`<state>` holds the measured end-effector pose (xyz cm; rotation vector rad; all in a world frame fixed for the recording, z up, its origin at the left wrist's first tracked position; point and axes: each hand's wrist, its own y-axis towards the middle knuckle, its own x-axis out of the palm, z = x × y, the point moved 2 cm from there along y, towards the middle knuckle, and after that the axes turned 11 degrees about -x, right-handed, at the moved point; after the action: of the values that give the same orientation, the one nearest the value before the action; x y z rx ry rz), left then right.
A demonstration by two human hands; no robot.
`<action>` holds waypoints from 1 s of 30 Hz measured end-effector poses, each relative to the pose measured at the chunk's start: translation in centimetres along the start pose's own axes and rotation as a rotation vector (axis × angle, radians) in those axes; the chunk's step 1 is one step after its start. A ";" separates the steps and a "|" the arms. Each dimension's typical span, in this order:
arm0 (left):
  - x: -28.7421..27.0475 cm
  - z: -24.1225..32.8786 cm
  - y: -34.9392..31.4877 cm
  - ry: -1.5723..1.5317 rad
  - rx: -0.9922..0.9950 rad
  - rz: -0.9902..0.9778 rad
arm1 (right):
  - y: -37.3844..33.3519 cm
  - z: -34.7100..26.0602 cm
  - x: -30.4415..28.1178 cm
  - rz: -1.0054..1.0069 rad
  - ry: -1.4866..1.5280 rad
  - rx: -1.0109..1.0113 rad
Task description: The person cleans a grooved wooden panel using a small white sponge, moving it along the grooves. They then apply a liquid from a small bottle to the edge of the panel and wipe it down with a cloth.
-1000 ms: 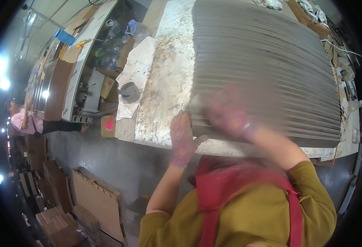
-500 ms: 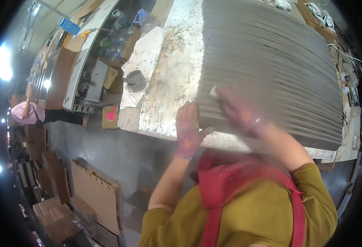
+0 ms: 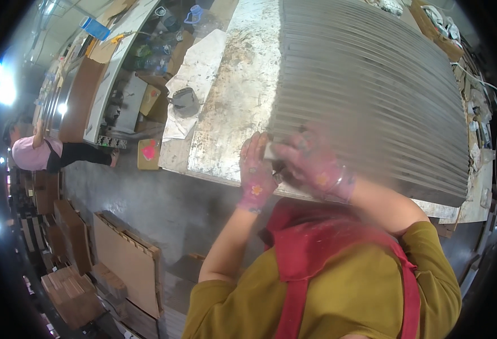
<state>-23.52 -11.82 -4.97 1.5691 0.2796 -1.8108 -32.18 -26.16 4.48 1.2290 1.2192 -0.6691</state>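
Note:
A wide row of long, dark grey ridged strips (image 3: 373,96) lies side by side on the worktable, their left ends lined up. My left hand (image 3: 257,172), in a pink patterned glove, rests at the near left corner of the row with its fingers stretched out along the strip ends. My right hand (image 3: 316,161), gloved alike and slightly blurred, is closed on a small pale block (image 3: 269,151) at the same corner, close beside my left fingers. Whether the block touches the strips there is hard to make out. A dusty haze blurs the strips beyond my right hand.
Left of the strips, the stained white tabletop (image 3: 234,96) bears a white cloth (image 3: 200,68) with a grey cup (image 3: 185,101) on it. A yellow box (image 3: 148,153) stands beside the table. Cardboard (image 3: 127,260) leans at lower left. A person in pink (image 3: 32,153) stands far left.
My right hand has moved left and nearer with the pale block, from over the strips to the corner beside my left hand. The left hand has hardly shifted.

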 end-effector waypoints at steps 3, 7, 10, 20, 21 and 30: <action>0.0 -0.2 -0.5 -0.064 -0.130 -0.045 | -0.1 3.7 -0.9 -0.198 0.097 0.340; 0.3 -0.6 -0.4 0.056 -0.092 -0.165 | 1.0 -0.8 -0.4 -0.077 -0.006 0.021; 0.4 -0.3 -0.7 -0.044 -0.116 -0.050 | 0.1 1.7 0.3 -0.166 0.138 0.173; 0.1 -0.5 -0.8 -0.042 -0.108 -0.029 | -1.5 3.3 -0.7 -0.038 0.094 0.239; 0.1 -0.3 -0.7 -0.054 -0.110 -0.024 | -1.8 4.1 -0.8 -0.071 0.134 0.321; -0.1 -0.3 -0.4 -0.098 -0.099 -0.020 | -4.4 5.4 -1.5 -0.126 -0.081 0.418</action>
<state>-23.54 -11.32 -5.04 1.4096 0.3345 -1.8545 -34.84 -32.74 3.76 1.4579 1.1284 -1.0965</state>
